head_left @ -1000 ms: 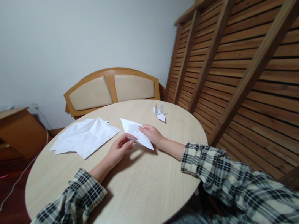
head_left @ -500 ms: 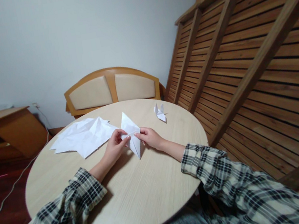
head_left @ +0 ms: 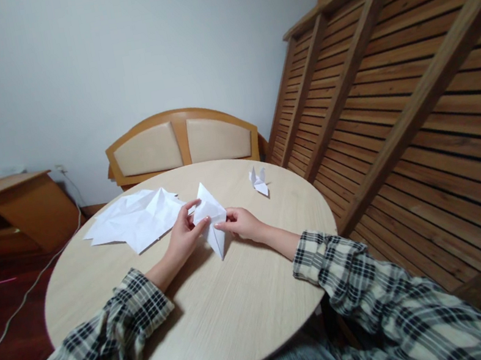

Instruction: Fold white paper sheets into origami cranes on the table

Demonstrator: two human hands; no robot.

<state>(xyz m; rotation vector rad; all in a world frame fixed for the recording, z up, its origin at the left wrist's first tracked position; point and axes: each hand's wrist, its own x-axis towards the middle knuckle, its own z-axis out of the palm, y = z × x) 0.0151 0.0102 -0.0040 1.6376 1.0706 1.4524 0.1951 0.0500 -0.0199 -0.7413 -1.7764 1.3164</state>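
A folded white paper (head_left: 210,207), diamond-shaped with a centre crease in its lower half, is held just above the round table (head_left: 228,319). My left hand (head_left: 186,230) pinches its left corner, thumb on the front face and index finger along the upper left edge. On the opposite corner, my right hand (head_left: 241,224) is closed, its thumb pressing the paper near the middle; the fingers behind are partly hidden. To the left lie several creased white paper sheets (head_left: 136,223), overlapping. A small folded paper crane (head_left: 259,181) stands at the table's far right.
Beyond the table rises a wooden headboard (head_left: 182,140) with cream panels against the wall. A slatted wooden frame (head_left: 394,103) leans along the right side. At the left are a wooden desk (head_left: 36,210) and a white cable (head_left: 32,291) running across the floor.
My left index finger has lifted onto the paper's upper left edge. The diamond has tilted a little, its lower tip moving slightly left and nearer to me.
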